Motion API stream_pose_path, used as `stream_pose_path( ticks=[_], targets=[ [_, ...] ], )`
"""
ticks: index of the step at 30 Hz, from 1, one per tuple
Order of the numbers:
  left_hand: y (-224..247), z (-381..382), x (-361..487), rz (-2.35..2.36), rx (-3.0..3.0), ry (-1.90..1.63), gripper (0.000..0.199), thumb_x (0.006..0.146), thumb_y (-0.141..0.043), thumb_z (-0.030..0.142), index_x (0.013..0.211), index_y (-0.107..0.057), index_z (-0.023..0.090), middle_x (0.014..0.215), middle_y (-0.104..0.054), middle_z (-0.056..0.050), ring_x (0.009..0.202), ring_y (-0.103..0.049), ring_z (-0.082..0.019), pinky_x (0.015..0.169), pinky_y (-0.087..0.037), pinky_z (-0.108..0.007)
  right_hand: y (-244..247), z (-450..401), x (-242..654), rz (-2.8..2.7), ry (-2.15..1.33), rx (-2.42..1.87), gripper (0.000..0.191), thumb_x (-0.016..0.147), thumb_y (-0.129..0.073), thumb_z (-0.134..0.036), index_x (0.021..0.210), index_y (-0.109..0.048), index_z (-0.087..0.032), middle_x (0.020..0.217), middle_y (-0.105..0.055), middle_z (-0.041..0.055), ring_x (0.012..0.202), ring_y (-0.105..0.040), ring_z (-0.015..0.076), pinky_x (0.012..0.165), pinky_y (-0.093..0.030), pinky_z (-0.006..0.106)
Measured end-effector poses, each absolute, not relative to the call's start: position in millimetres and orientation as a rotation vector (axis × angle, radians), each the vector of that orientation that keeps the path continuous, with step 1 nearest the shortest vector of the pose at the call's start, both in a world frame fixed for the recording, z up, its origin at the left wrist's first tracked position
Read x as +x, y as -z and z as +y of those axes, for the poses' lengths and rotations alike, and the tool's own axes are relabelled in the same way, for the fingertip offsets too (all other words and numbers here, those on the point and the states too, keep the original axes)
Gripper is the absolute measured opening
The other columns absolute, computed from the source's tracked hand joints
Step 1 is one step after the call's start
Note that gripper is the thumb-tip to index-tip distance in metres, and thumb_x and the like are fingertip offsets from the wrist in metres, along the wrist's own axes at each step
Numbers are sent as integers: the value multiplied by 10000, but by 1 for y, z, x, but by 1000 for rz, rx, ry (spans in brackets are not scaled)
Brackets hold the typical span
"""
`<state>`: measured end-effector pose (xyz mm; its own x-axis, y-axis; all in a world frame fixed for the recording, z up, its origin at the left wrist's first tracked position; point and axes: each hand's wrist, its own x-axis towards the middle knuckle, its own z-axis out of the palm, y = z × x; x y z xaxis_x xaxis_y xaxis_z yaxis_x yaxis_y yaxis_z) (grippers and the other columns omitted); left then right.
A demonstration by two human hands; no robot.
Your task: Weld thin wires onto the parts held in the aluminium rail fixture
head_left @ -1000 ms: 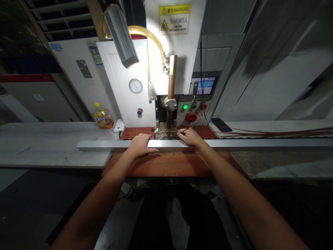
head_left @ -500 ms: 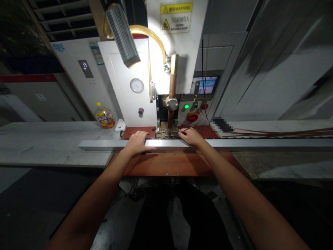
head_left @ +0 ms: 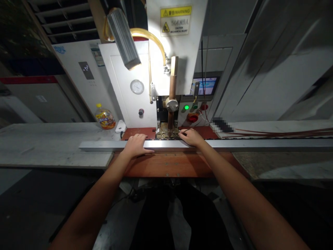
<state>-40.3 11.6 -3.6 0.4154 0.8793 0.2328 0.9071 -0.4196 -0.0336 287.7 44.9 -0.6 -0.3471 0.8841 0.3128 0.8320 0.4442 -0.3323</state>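
Note:
My left hand (head_left: 135, 146) lies over a long silvery metal bar (head_left: 169, 144), its fingers over the top and far side and its thumb along the front. My right hand (head_left: 191, 137) is pinched just behind the bar, wrist resting across it. A thin dark wire-like piece (head_left: 185, 131) shows at its fingertips, partly hidden. Those fingertips are beside a small brass-coloured fixture (head_left: 163, 131). A copper-coloured upright electrode rod (head_left: 170, 119) comes down onto the fixture between my hands.
The bar lies across a reddish-brown bench plate (head_left: 145, 165). Several long thin brown rods (head_left: 281, 133) lie at the right. A yellow-capped bottle (head_left: 105, 118) and a small white device (head_left: 120, 126) stand at the left. Behind are a pressure gauge (head_left: 136, 86) and a lit green button (head_left: 186, 107).
My left hand has shifted slightly left along the bar. My right hand stays in place, and the bar and electrode rod look unmoved.

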Motion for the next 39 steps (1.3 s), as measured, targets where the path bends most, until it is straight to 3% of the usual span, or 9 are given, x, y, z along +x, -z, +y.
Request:
stream_pose_path(
  ticks=[8, 39],
  targets=[
    [1, 8, -39, -1603, -2482, 230, 629, 723, -644, 713, 1114, -617, 221, 1145, -678, -101, 1071, -600, -310, 878, -454, -399, 3, 46, 289, -2255, -155, -1437, 281, 916, -498, -326, 866, -754, -219, 965, -780, 66, 864, -687, 210, 763, -450, 257],
    [9, 11, -41, -1600, -2468, 198, 680, 735, -589, 755, 1171, -656, 237, 1152, -707, -89, 1045, -638, -304, 865, -465, -386, -1, 43, 287, -2273, -166, -1449, 291, 925, -485, -331, 870, -746, -216, 962, -777, 63, 894, -690, 208, 798, -447, 257]
  ],
)
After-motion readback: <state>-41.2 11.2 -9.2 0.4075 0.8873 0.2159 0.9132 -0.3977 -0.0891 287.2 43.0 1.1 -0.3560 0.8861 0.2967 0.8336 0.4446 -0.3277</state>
